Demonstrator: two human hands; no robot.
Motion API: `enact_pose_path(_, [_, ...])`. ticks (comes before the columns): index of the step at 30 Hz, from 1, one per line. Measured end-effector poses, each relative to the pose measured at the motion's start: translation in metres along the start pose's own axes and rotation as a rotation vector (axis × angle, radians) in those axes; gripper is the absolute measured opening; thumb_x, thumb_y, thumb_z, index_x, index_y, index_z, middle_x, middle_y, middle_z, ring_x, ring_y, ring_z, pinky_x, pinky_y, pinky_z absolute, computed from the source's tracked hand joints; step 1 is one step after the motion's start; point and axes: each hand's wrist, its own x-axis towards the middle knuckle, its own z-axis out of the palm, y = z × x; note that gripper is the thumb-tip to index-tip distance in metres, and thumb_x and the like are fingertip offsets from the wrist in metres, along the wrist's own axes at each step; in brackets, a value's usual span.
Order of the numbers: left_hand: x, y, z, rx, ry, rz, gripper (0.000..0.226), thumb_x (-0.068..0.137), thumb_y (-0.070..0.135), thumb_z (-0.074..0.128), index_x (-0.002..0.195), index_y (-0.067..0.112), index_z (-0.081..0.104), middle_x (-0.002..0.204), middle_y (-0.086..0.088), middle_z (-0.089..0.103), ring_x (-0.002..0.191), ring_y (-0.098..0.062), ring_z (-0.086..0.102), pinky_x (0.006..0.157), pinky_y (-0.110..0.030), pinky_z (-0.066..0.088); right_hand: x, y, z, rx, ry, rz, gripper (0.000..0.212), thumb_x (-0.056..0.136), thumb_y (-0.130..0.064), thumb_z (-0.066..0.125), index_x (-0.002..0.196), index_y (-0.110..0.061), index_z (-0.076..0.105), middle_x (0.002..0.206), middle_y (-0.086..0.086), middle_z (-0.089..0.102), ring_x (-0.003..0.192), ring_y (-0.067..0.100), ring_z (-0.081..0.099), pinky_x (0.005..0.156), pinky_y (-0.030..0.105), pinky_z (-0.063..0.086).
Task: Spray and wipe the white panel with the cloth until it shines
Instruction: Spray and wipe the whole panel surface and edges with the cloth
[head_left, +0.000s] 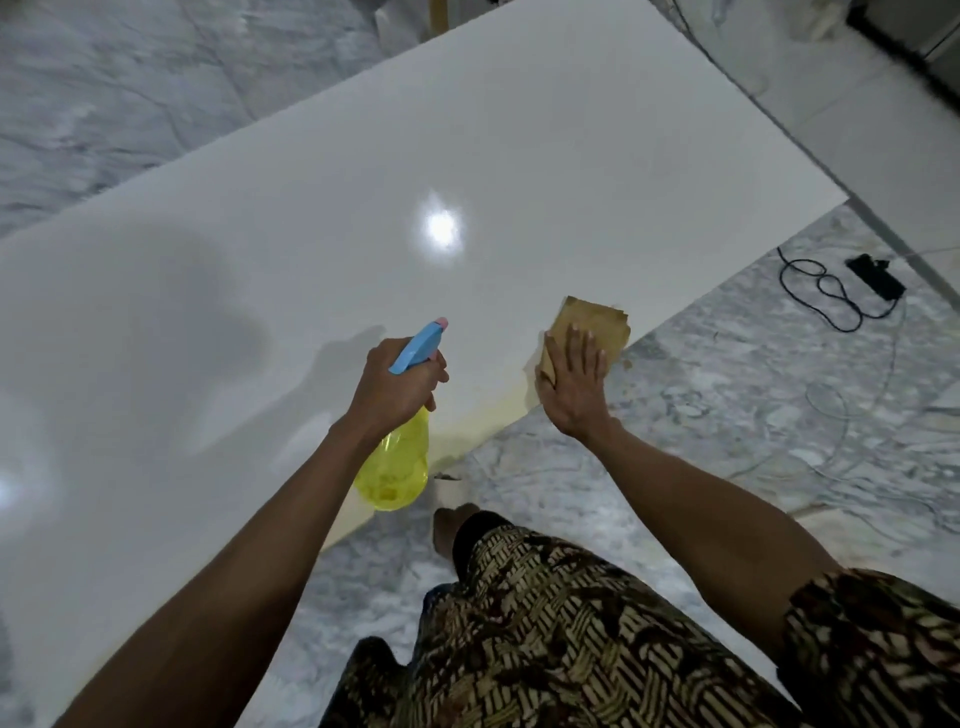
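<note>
A large glossy white panel (363, 197) fills the middle of the view, lying flat with a bright lamp reflection on it. My left hand (397, 382) grips a yellow spray bottle (395, 467) with a blue trigger head, held over the panel's near edge with the nozzle pointing away from me. My right hand (574, 382) lies flat, fingers spread, pressing a folded tan cloth (592, 325) onto the panel close to its near right edge.
Grey marbled floor (727, 405) surrounds the panel. A black cable and a black adapter (875, 280) lie on the floor to the right. My patterned clothing (571, 623) and a foot (449, 525) are at the bottom. A pale wall or board edge runs along the far right.
</note>
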Motion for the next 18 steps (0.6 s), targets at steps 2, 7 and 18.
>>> enact_pose_path(2, [0.006,-0.004,-0.010,0.012,-0.024,0.022,0.030,0.095,0.007,0.057,0.114,0.025,0.072,0.086,-0.010,0.074,0.047,-0.011,0.063,0.057,-0.030,0.056,-0.003,-0.004,0.002,-0.013,0.017,0.022,0.069,0.095,-0.049,0.016,0.157,-0.019,0.010,0.164,0.017,-0.002,0.150,0.038,-0.007,0.119,0.055,-0.006])
enact_pose_path(7, [0.007,-0.030,-0.049,0.034,-0.110,0.011,0.041,0.097,0.003,0.055,0.121,0.032,0.071,0.087,-0.010,0.075,0.048,-0.015,0.064,0.058,-0.029,0.057,-0.022,-0.039,0.021,-0.026,0.026,0.082,0.069,0.096,-0.048,0.019,0.158,-0.020,0.009,0.164,0.016,-0.003,0.151,0.037,-0.008,0.120,0.055,-0.005])
enact_pose_path(18, [-0.030,-0.105,-0.159,0.075,-0.110,0.031,0.038,0.099,0.001,0.054,0.128,0.019,0.071,0.091,-0.010,0.075,0.048,-0.010,0.063,0.055,-0.019,0.054,-0.085,-0.160,0.080,-0.040,0.069,0.080,0.065,0.099,-0.043,0.027,0.157,-0.017,0.016,0.163,0.022,0.006,0.150,0.042,0.001,0.120,0.059,0.007])
